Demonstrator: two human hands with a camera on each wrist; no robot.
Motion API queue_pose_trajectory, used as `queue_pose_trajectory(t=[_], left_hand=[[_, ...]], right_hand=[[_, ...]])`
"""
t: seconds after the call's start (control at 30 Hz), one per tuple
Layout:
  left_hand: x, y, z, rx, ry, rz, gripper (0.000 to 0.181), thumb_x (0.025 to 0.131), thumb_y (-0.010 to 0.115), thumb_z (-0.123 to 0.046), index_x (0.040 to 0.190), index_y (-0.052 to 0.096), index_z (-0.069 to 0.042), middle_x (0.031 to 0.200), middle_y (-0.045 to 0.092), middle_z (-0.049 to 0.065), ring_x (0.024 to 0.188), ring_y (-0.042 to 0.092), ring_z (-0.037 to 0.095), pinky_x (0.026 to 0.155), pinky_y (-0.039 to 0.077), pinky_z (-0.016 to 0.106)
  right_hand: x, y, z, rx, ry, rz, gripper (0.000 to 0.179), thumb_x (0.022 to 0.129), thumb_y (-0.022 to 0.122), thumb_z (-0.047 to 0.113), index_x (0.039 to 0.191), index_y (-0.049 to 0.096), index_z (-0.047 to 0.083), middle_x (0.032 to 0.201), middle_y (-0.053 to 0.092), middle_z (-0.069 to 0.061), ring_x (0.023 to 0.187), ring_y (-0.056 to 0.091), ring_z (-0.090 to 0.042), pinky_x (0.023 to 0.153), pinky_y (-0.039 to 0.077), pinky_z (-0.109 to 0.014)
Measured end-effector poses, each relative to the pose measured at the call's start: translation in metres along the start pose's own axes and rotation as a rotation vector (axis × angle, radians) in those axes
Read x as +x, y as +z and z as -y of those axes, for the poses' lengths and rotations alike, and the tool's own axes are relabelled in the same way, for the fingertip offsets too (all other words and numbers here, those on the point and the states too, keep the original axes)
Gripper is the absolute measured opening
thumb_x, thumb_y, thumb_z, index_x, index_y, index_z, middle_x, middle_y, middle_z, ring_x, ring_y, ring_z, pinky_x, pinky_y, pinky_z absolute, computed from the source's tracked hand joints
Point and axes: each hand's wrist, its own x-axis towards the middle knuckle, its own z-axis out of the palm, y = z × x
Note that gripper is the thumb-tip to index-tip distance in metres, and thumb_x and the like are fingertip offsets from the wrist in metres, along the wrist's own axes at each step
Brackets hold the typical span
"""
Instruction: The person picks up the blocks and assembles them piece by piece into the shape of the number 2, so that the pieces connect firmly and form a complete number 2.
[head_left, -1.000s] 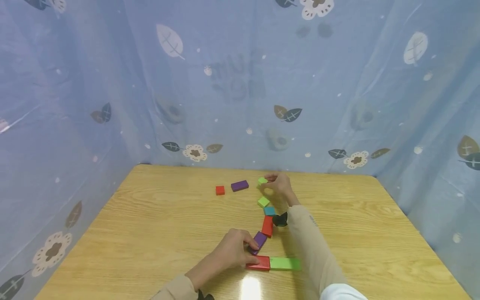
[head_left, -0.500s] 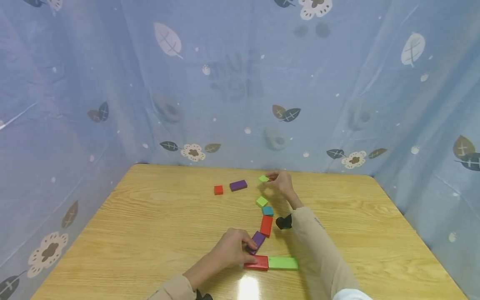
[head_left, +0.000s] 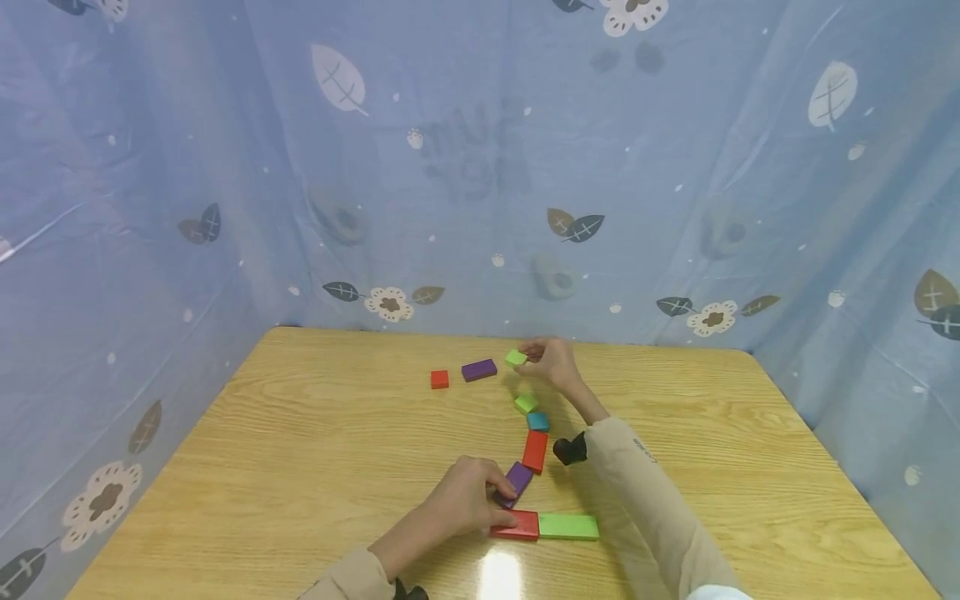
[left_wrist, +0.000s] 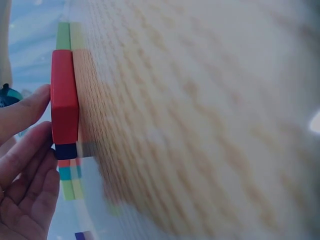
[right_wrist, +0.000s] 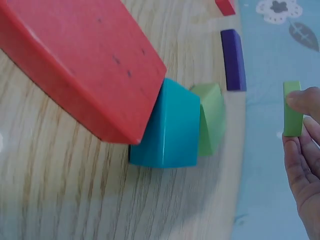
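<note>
Beyond the small glossy turquoise block (head_left: 537,422), my right hand (head_left: 557,365) pinches a square lime-green block (head_left: 514,357); nearer, my left hand (head_left: 467,497), fingers parted, touches an oblong purple block (head_left: 519,477) and red block (head_left: 528,525). Likely placing; lowering wants alignment.

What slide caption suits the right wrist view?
Right hand pinches a green block; red block and teal block lie in the foreground.

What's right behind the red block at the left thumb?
Behind that red block lies a purple block, its left side partly covered by the left hand. What it hides there, including any contact between blocks, can't be seen.
</note>
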Motion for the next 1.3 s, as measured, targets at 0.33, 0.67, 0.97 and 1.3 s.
queue_pose_trajectory(t=[0.33, 0.67, 0.97, 1.3], left_hand=[[0.0, 0.0, -0.001, -0.01, -0.01, 0.007, 0.022, 0.066, 0.089, -0.025, 0.083, 0.079, -0.017, 0.081, 0.068, -0.015, 0.081, 0.058, -0.002, 0.076, 0.048, 0.02], [0.0, -0.003, -0.002, -0.02, 0.008, -0.005, 0.022, 0.066, 0.089, -0.023, 0.083, 0.079, -0.015, 0.081, 0.068, -0.015, 0.08, 0.058, -0.002, 0.076, 0.048, 0.019], [0.001, -0.002, -0.001, -0.034, -0.002, 0.008, 0.022, 0.066, 0.089, -0.024, 0.084, 0.079, -0.015, 0.082, 0.068, -0.015, 0.081, 0.059, -0.001, 0.077, 0.049, 0.02], [0.001, 0.0, 0.0, -0.025, 0.014, 0.002, 0.022, 0.066, 0.089, -0.024, 0.083, 0.079, -0.015, 0.081, 0.068, -0.015, 0.08, 0.058, -0.002, 0.076, 0.048, 0.019]], right_hand=[[-0.005, 0.008, 0.007, 0.058, -0.079, 0.058, 0.028, 0.073, 0.079, -0.002, 0.098, 0.069, -0.009, 0.096, 0.069, -0.022, 0.087, 0.068, -0.034, 0.077, 0.055, -0.036], [-0.012, 0.01, 0.016, 0.035, -0.12, 0.141, 0.028, 0.075, 0.08, 0.002, 0.101, 0.07, -0.004, 0.099, 0.07, -0.017, 0.09, 0.068, -0.03, 0.079, 0.055, -0.031], [-0.016, 0.012, 0.012, -0.055, -0.156, 0.226, 0.027, 0.074, 0.079, 0.002, 0.099, 0.069, -0.003, 0.094, 0.07, -0.015, 0.086, 0.068, -0.029, 0.076, 0.055, -0.031], [-0.013, 0.015, -0.001, -0.187, -0.108, 0.24, 0.031, 0.074, 0.083, 0.013, 0.098, 0.07, -0.001, 0.094, 0.07, -0.013, 0.087, 0.067, -0.027, 0.077, 0.055, -0.034]])
